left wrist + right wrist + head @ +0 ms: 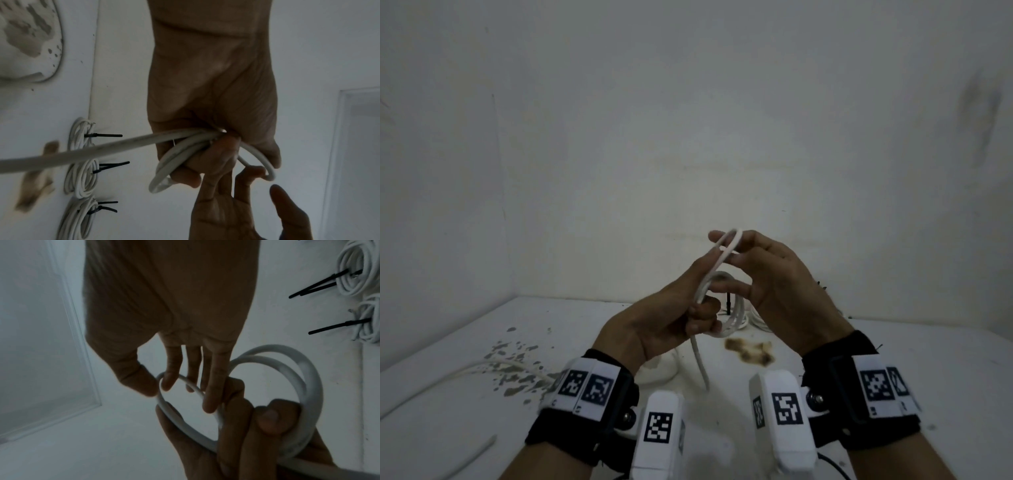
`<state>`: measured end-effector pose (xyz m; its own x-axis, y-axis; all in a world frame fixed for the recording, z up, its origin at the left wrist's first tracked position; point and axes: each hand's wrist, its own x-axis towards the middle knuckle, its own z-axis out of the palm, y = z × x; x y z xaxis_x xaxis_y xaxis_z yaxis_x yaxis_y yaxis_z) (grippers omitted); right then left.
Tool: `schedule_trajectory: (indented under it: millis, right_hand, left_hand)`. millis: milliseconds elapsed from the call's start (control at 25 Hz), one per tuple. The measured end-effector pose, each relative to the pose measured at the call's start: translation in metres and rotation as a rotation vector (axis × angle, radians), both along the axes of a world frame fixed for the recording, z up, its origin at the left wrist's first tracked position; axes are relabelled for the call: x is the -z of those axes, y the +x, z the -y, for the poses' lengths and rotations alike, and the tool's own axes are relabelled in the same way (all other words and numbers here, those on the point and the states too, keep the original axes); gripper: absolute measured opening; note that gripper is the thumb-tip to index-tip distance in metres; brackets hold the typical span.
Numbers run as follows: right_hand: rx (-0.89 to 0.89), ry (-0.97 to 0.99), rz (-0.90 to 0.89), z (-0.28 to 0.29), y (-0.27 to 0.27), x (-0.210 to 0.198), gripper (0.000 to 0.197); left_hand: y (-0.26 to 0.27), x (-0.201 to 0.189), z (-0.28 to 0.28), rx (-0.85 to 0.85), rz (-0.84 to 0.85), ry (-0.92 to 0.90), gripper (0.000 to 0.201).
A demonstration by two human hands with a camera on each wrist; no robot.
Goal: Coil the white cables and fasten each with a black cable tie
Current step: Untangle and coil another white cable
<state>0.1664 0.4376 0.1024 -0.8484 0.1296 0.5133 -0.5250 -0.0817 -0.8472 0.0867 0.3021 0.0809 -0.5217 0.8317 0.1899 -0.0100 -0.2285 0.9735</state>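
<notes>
I hold a white cable [700,363] up above the table [465,394]. My left hand [702,315] grips a few wound loops of it [164,172], and its free end trails down to the table [82,151]. My right hand [726,248] pinches the top loop [179,378] between thumb and forefinger, its other fingers loosely extended. The loops [308,369] stand out past the left hand's thumb [269,418]. Three coiled white cables [82,177] lie on the table beyond my hands, each fastened with black cable ties [109,165].
A brown stain [750,353] marks the table under my hands. More loose white cable [500,365] lies at the left over chipped paint, and a short piece [479,452] near the front edge. White walls close the table's back and left side.
</notes>
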Motion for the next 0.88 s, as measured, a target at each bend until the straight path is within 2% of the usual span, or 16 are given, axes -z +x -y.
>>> schedule_trajectory:
  millis: [40,120,240,360,520,560,640,720,760,800,880]
  right_hand:
    - [-0.006,0.037,-0.023,0.001,0.002,-0.002,0.006]
    - [0.110,0.151,-0.089,0.002,0.004,-0.003,0.021]
    - [0.318,0.237,-0.181,0.007,0.006,-0.005,0.030]
    - [0.359,0.176,-0.198,0.011,0.009,-0.010,0.036]
    - [0.656,0.605,-0.232,0.018,0.007,-0.014,0.021]
    - [0.695,0.672,-0.237,0.020,0.005,-0.013,0.019]
    - [0.708,0.674,-0.196,0.017,0.002,-0.009,0.017]
    - [0.629,0.508,-0.114,0.009,-0.002,-0.005,0.019]
    - [0.595,0.412,-0.087,0.006,-0.003,-0.004,0.021]
    - [0.585,0.350,-0.083,0.003,-0.003,-0.003,0.022]
    - [0.614,0.361,-0.119,-0.001,-0.001,-0.004,0.023]
  left_hand:
    - [-0.001,0.000,0.001,0.015,-0.016,-0.011,0.051]
    - [-0.007,0.004,0.004,0.087,-0.023,-0.052,0.074]
    - [-0.016,0.008,0.004,0.183,-0.057,-0.105,0.082]
    - [-0.014,0.009,0.002,0.218,-0.106,-0.175,0.090]
    - [-0.010,0.010,-0.004,0.206,-0.185,-0.192,0.099]
    - [-0.011,0.013,-0.004,0.186,-0.244,-0.182,0.094]
    - [-0.014,0.016,0.001,0.144,-0.377,-0.174,0.066]
    - [-0.017,0.015,0.007,0.093,-0.466,-0.202,0.031]
    - [-0.016,0.014,0.007,0.060,-0.494,-0.229,0.020]
    - [-0.015,0.012,0.005,0.024,-0.520,-0.257,0.019]
    - [-0.013,0.010,-0.001,-0.059,-0.599,-0.273,0.022]
